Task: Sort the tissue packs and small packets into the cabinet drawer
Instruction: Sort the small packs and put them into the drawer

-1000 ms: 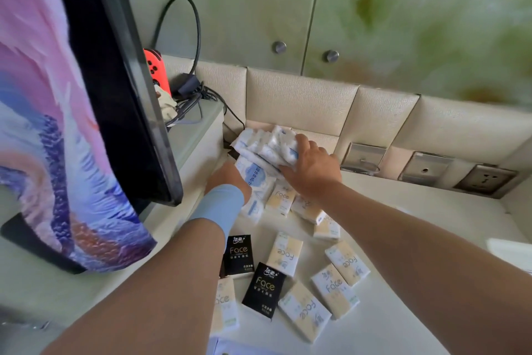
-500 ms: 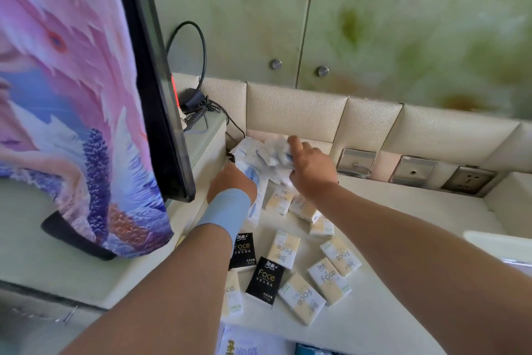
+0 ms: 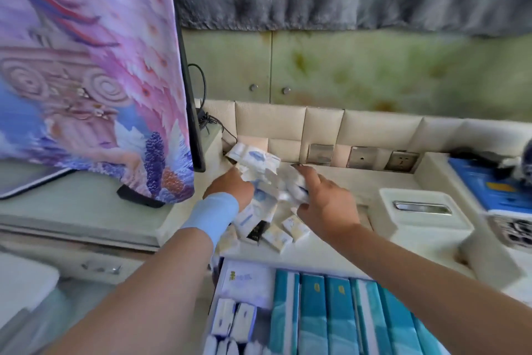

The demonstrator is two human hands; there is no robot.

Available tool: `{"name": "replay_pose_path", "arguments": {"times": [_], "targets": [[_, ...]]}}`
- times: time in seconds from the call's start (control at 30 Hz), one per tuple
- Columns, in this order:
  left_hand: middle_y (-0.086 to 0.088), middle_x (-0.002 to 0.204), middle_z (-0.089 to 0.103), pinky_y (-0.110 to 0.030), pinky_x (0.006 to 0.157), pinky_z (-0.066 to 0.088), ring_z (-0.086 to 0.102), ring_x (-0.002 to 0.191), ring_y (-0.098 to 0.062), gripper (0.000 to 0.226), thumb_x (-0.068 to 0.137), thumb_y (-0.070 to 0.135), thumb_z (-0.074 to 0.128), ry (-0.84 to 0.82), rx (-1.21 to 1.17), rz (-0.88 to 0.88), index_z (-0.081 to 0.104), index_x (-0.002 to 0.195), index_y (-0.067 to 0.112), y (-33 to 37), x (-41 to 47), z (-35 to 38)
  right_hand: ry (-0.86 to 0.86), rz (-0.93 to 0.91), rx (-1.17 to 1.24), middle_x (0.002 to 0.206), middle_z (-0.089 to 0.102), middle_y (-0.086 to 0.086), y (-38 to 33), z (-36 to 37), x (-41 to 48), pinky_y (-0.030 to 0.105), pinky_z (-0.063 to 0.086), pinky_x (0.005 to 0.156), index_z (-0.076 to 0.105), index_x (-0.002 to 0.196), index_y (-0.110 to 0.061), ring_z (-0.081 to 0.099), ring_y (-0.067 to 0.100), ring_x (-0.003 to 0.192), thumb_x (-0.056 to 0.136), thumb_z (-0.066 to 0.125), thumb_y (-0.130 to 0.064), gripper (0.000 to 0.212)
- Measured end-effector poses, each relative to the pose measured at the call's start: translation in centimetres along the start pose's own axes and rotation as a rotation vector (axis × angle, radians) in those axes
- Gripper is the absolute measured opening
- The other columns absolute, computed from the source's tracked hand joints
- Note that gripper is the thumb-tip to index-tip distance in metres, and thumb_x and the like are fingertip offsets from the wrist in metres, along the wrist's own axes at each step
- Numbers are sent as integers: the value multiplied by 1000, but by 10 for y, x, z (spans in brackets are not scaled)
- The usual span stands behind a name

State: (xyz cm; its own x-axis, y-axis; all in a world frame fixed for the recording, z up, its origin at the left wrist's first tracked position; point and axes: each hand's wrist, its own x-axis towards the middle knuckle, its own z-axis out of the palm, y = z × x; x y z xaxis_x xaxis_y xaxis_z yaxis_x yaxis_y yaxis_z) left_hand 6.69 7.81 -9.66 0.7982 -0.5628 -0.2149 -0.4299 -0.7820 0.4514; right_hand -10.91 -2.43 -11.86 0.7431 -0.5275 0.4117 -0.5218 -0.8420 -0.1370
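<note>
Head | both hands' fingers grasping crinkly white-blue plastic packets (image 3: 260,170) | blurred

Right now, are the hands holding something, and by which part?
Both the left hand and the right hand grip a bunch of white-and-blue plastic packets, one at each side of the pile.

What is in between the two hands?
In the head view, a bunch of white-and-blue packets sits between the left hand and the right hand. Both hands press against it from either side.
</note>
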Motion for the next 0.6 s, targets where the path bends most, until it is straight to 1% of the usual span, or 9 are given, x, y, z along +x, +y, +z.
{"name": "replay_pose_path", "arguments": {"times": [0.13,0.2,0.27,0.37,0.47,0.5,0.53,0.57,0.6], "targets": [[-10,129,57,-39,91,48,56,111,-33,43,93,38,42,-111,51,43,45,131,19,-19,-58,37,-24,-40,-28,87,66,-4,7,-12,-87,25,41,42,46,124,-25,62,24,60,57,72,-18,72],[-10,139,52,-40,95,46,54,119,-33,51,94,38,42,-147,62,10,38,142,21,-32,-80,55,-12,-61,-41,83,66,-4,11,-12,-122,25,43,43,53,120,-24,63,23,61,49,76,-16,75],[-7,147,46,-41,99,45,51,125,-33,57,96,36,40,-176,112,2,27,150,25,-45,-96,68,-29,-91,-86,86,67,-3,19,-1,-151,28,49,50,58,122,-21,65,25,68,48,76,-11,76],[-9,142,48,-41,95,47,54,119,-32,53,94,31,40,-159,120,-10,32,146,26,-60,-115,82,-176,-111,-248,96,65,7,26,23,-181,39,54,59,51,126,-13,64,34,75,52,73,-2,78],[-8,141,42,-36,87,48,57,108,-32,45,91,24,41,-141,35,-11,43,136,28,-69,-136,92,-341,-62,-321,87,63,14,25,41,-207,41,53,53,49,120,-9,62,35,65,40,83,-2,87],[-7,141,42,-35,86,47,56,109,-32,46,90,22,41,-151,16,-5,43,135,29,-71,-143,95,-395,-57,-321,92,64,18,24,45,-215,43,54,55,46,122,-9,63,36,69,39,86,-6,92],[-7,138,46,-34,86,46,56,110,-33,46,90,22,41,-168,6,2,43,135,30,-72,-149,99,-457,-62,-319,106,64,22,24,48,-221,48,55,64,42,128,-9,64,39,81,44,89,-15,97],[-9,134,50,-34,86,46,56,110,-33,45,90,21,41,-186,4,10,43,134,30,-72,-155,103,-511,-88,-309,126,57,27,25,50,-225,54,53,78,33,138,-8,60,43,101,54,88,-27,103],[-10,131,54,-34,86,47,56,109,-33,44,90,21,41,-205,4,15,43,133,30,-73,-161,107,-537,-115,-292,145,40,28,26,48,-228,60,44,94,20,148,-8,47,45,123,67,79,-38,105]]}}
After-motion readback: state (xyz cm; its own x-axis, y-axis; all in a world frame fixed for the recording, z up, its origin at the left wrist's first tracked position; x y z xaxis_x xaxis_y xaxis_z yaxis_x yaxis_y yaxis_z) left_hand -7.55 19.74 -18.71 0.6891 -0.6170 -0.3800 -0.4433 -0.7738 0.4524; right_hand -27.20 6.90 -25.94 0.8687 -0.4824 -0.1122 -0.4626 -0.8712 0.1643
